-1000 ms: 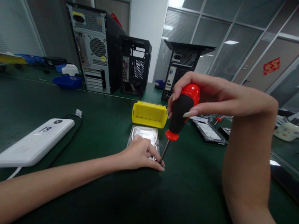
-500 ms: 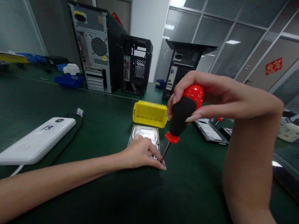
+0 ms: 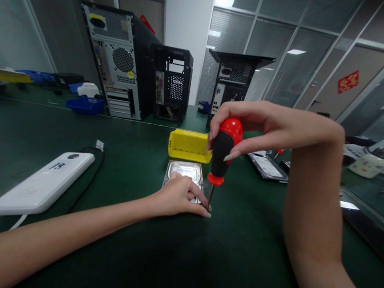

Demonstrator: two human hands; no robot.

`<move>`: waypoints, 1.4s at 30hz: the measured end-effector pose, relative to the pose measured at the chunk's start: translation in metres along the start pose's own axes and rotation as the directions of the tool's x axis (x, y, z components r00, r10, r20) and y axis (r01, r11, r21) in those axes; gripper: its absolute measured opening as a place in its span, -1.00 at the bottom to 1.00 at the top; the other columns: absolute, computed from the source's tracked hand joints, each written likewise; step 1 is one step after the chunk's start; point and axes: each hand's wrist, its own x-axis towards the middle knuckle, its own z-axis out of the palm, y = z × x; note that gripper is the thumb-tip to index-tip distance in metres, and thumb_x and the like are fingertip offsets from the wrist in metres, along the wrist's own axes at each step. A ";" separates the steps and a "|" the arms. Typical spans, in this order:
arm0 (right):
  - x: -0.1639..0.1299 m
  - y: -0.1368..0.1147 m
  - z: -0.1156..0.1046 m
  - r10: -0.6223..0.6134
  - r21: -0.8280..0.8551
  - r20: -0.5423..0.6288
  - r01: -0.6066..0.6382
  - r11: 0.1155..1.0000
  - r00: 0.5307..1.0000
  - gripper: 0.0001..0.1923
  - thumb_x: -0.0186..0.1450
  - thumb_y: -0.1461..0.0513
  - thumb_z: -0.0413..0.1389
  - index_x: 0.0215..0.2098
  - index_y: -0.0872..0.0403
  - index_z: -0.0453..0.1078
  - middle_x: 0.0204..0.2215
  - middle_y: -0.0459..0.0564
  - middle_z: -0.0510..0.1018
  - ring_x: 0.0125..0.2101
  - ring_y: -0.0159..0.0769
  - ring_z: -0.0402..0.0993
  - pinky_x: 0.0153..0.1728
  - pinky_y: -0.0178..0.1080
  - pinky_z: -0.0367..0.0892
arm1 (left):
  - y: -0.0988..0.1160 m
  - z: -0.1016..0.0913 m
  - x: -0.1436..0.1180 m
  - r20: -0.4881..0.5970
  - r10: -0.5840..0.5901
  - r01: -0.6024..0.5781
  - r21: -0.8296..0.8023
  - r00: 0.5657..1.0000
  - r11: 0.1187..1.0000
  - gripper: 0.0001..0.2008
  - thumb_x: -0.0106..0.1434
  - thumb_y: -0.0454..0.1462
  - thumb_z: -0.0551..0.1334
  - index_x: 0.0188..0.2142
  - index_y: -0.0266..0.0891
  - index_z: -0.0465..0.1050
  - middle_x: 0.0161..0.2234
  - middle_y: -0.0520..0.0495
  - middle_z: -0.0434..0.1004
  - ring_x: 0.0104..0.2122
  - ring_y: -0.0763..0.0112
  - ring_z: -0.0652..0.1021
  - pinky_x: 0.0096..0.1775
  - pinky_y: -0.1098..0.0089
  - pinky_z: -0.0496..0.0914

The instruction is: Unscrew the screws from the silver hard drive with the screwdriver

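Observation:
A silver hard drive [image 3: 182,167] lies flat on the green table. My left hand [image 3: 179,197] covers its near part, with thumb and fingers closed around its near right corner. The right hand [image 3: 250,125] grips a screwdriver [image 3: 221,151] with a black and red handle from above, wrist bent high. The screwdriver stands nearly upright, and its shaft reaches down between my left thumb and forefinger. Whatever the tip touches is hidden by those fingers. Just behind the drive sits a yellow bin [image 3: 190,145].
On the left lies a white power bank [image 3: 42,184] with a cable. Computer cases [image 3: 121,60] stand along the back, beside a blue bin [image 3: 85,104]. Another hard drive [image 3: 269,166] is behind my right forearm. A dark flat device [image 3: 373,236] lies far right.
The screwdriver has tilted more upright as my right hand moved left and slightly lower. My left hand stays on the hard drive. The whole view has shifted slightly.

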 end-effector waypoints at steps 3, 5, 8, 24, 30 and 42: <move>0.000 -0.001 0.000 -0.014 -0.096 0.049 0.019 0.995 0.999 -0.75 0.34 0.26 0.10 -0.03 0.20 0.33 -0.11 0.02 0.49 -0.15 -0.45 0.50 -0.19 -0.50 0.48 | -0.001 0.000 0.000 0.007 0.015 -0.015 -0.004 1.000 1.000 -0.70 0.11 -0.04 0.38 -0.29 -0.17 0.68 -0.61 0.08 0.45 -0.51 0.48 0.36 -0.40 0.47 0.11; -0.002 -0.004 -0.002 0.030 -0.154 0.027 -0.025 0.988 0.999 -0.74 0.35 0.24 0.09 -0.02 0.19 0.32 -0.09 0.00 0.47 -0.14 -0.48 0.48 -0.19 -0.54 0.46 | -0.002 -0.001 0.000 0.009 0.019 -0.019 -0.004 1.000 1.000 -0.71 0.10 -0.04 0.39 -0.29 -0.18 0.68 -0.64 0.09 0.40 -0.53 0.50 0.32 -0.41 0.47 0.09; -0.009 -0.009 -0.006 0.069 -0.214 -0.007 -0.069 0.974 0.998 -0.74 0.36 0.22 0.06 0.00 0.11 0.31 -0.07 -0.05 0.45 -0.12 -0.46 0.48 -0.16 -0.52 0.46 | -0.001 -0.001 0.001 0.021 0.011 -0.011 -0.004 1.000 1.000 -0.71 0.10 -0.05 0.38 -0.28 -0.18 0.68 -0.70 0.13 0.29 -0.55 0.51 0.27 -0.39 0.46 0.08; -0.022 0.003 -0.015 -0.021 -0.208 -0.139 -0.008 0.978 0.990 -0.77 0.36 0.26 0.08 -0.03 0.18 0.30 -0.11 -0.05 0.45 -0.08 -0.42 0.46 -0.13 -0.45 0.45 | 0.002 -0.001 0.001 0.044 -0.043 0.042 0.016 0.998 0.999 -0.72 0.12 -0.09 0.40 -0.24 -0.18 0.67 -0.74 0.23 -0.01 -0.57 0.50 0.22 -0.25 0.38 0.11; -0.016 0.006 -0.014 -0.020 -0.175 -0.096 0.003 0.984 0.995 -0.75 0.36 0.26 0.08 -0.01 0.18 0.30 -0.08 -0.01 0.43 -0.09 -0.43 0.45 -0.14 -0.46 0.47 | 0.000 0.000 0.002 0.030 -0.042 0.041 0.018 0.999 0.999 -0.74 0.11 -0.09 0.40 -0.26 -0.16 0.68 -0.74 0.20 0.03 -0.53 0.46 0.25 -0.23 0.37 0.11; -0.018 -0.001 -0.013 0.045 -0.156 -0.081 -0.057 0.986 0.996 -0.79 0.35 0.24 0.08 -0.03 0.04 0.31 -0.07 -0.11 0.45 -0.07 -0.46 0.46 -0.09 -0.49 0.47 | 0.000 0.001 0.002 0.009 -0.061 0.061 0.062 0.998 0.996 -0.75 0.09 -0.07 0.41 -0.29 -0.12 0.68 -0.70 0.18 0.15 -0.46 0.42 0.34 -0.08 0.27 0.04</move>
